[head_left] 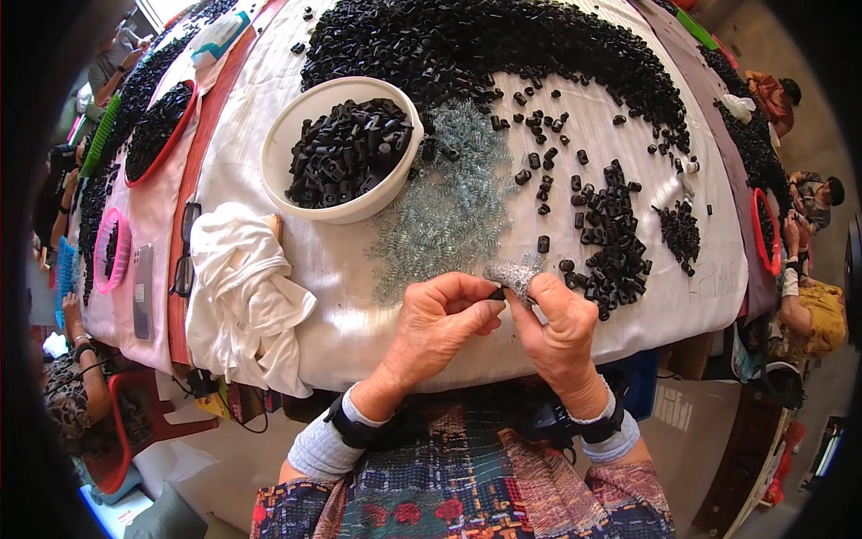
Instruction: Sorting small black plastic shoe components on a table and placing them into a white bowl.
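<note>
My left hand (440, 323) is closed, thumb and forefinger pinching a small black plastic piece (496, 294). Against it, from the other side, my right hand (558, 334) is closed too; a crinkled silvery wrap (512, 275) covers its forefinger tip, and whatever lies between those fingers is hidden. Just beyond both hands spreads a heap of small metal springs (449, 198). To the right lies a pile of black cord-lock-like pieces (615, 234), with a smaller pile of tiny black parts (680, 235) farther right.
A white bowl (278, 184) full of black parts stands at the left, behind a crumpled white cloth (238, 296). Loose black parts (485, 45) cover the table's far side. A phone (143, 292), glasses (185, 251) and a pink basket (122, 251) lie farther left. Other people sit at both sides.
</note>
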{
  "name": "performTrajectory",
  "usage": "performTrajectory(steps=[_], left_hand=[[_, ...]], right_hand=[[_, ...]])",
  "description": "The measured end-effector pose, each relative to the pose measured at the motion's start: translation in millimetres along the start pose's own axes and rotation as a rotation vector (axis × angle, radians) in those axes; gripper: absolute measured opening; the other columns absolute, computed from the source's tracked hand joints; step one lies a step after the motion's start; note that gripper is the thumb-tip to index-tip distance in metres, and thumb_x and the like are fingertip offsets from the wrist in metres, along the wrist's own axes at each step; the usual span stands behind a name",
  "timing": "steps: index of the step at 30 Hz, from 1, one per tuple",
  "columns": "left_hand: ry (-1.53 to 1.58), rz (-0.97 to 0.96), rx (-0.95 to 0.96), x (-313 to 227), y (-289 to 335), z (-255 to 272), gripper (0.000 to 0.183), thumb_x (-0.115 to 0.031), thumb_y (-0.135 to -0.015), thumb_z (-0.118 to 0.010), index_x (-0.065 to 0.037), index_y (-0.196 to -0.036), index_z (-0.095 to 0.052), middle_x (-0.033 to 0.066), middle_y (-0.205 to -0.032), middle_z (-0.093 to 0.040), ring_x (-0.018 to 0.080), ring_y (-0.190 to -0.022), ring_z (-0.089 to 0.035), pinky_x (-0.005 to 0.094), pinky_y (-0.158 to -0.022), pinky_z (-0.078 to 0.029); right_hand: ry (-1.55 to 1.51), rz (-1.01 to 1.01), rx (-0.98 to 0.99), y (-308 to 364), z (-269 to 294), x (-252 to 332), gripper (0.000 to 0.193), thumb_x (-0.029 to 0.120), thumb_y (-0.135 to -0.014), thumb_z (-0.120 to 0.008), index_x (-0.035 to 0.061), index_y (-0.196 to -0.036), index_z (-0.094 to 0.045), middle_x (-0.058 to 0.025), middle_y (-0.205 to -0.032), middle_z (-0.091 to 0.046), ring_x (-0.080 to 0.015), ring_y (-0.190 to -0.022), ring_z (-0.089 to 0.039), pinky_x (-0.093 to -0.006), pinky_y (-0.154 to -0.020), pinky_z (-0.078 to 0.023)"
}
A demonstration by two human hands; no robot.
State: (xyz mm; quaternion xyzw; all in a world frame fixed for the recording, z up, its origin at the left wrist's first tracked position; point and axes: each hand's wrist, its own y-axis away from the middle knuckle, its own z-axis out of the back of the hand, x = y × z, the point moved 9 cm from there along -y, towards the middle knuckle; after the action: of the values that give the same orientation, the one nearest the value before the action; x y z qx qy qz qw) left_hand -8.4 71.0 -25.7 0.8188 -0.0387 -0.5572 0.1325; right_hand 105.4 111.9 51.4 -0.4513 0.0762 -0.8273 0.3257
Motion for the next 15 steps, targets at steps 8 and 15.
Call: performTrajectory(steps=[8,15], left_hand=[[-0.016,0.032,-0.072,-1.8,1.2,1.1,0.018,-0.006,-0.083,-0.067,0.004,-0.097,-0.063,0.0063,-0.081,-0.066,0.0103,-0.069,-0.062,0.0232,-0.065,-0.052],[0.005,0.061,-0.051,-1.0,-0.5,0.6,0.014,-0.006,-0.081,-0.064,0.004,-0.090,-0.062,0.0071,-0.079,-0.066,0.0095,-0.065,-0.061,0.0229,-0.060,-0.051]], right_hand=[[0.066,0.033,-0.023,5.1,-2.5,4.2,0.026,-0.010,-0.062,-0.065,-0.0025,-0.086,-0.059,-0.0162,-0.079,-0.060,-0.0338,-0.074,-0.059,-0.0387,-0.065,-0.049],[0.040,0.034,0.042,5.7,-4.2,8.1,0.027,-0.007,-0.063,-0.065,-0.0041,-0.089,-0.058,-0.0176,-0.084,-0.059,-0.0342,-0.078,-0.058,-0.0383,-0.068,-0.048]])
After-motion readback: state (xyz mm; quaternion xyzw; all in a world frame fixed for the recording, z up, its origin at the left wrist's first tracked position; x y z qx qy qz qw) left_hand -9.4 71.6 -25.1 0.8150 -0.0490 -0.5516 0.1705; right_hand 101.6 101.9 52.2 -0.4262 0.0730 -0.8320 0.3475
